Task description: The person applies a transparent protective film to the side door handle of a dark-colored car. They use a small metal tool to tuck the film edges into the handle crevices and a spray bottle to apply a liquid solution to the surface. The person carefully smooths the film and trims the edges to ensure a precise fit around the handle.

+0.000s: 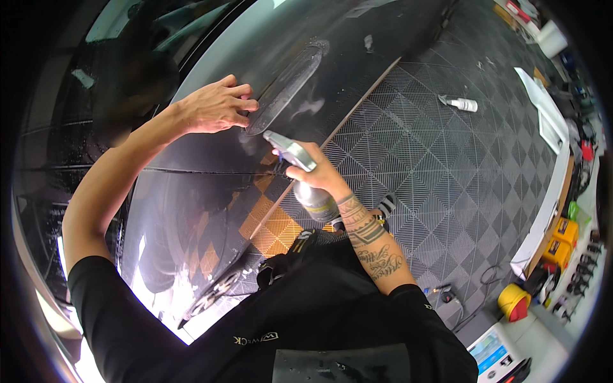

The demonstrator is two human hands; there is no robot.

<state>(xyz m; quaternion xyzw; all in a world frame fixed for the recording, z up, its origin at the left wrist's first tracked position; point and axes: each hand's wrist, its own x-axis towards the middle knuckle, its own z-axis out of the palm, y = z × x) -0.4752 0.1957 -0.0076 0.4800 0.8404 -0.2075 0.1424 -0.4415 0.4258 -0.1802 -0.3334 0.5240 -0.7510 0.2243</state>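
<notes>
My right hand (317,171) grips a clear spray bottle (316,201) by its neck and trigger. Its grey-white spray head (290,150) points up and left, toward the near end of the door handle. That long wet handle (290,83) runs slantwise along a dark grey car door (211,153). Just left of the handle's near end is my left hand (220,107), its fingers bent and the tips drawn in close to the handle. Whatever lies between those fingertips, if anything, is too small to make out. Wet streaks and droplets show around the handle.
Car windows (128,70) rise on the left. Grey patterned floor tiles (408,147) lie to the right, with a white spray bottle (461,104) lying on them. Along the right edge are a white panel (543,115), yellow boxes (562,239) and a yellow-and-red round container (513,302).
</notes>
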